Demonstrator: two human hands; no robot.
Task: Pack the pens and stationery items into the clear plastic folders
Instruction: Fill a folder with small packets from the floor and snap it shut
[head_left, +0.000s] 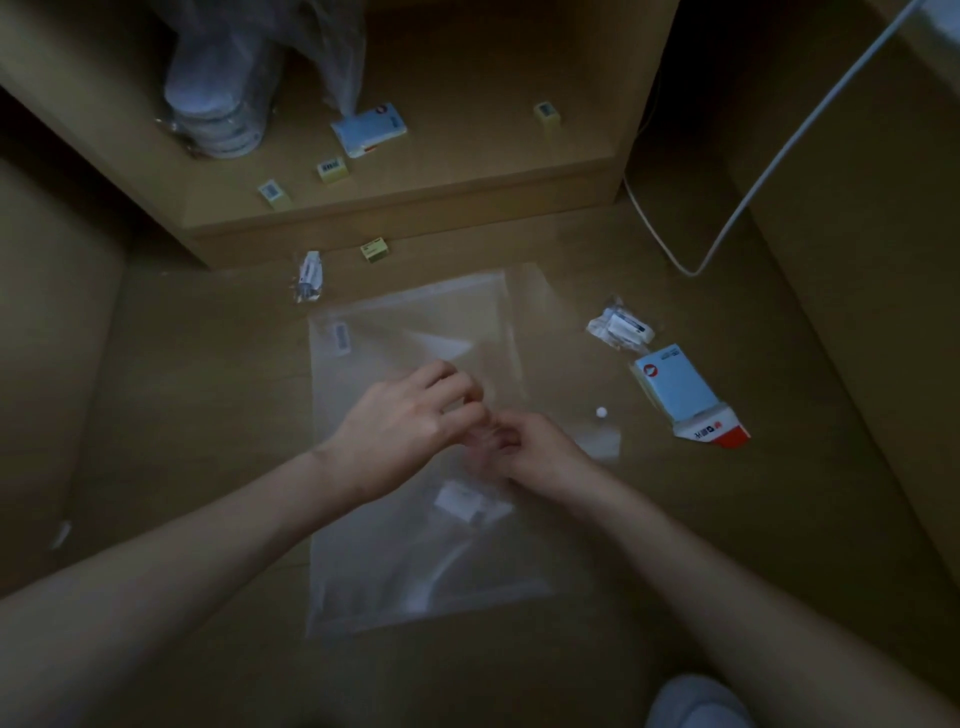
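Note:
Clear plastic folders lie stacked flat on the wooden floor in the middle of the head view. My left hand and my right hand meet over the near folder, fingers curled together on something small; the blur hides what it is. A small white packet shows through the folder just below my hands. A white snap button sits on the folder's right flap. To the right lie a blue and white stationery box and a wrapped pack of small items.
A low wooden shelf holds small yellow sticky-note pads, another blue and white box and a bagged stack of round items. Another wrapped pack and a yellow pad lie on the floor. A white cable hangs at right.

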